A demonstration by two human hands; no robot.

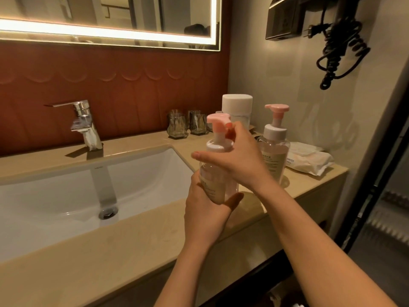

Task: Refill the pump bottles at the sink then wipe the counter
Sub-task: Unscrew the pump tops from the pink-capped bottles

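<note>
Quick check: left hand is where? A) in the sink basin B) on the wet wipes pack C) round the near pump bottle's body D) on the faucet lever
C: the left hand grips the lower body of the near pump bottle, while the right hand holds its pump neck.

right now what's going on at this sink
A person holds one pump bottle beside the sink. The left hand grips its body and the right hand grips the pink pump top, perhaps to unscrew it. A second pump bottle stands on the counter next to a pack of wipes.
</note>
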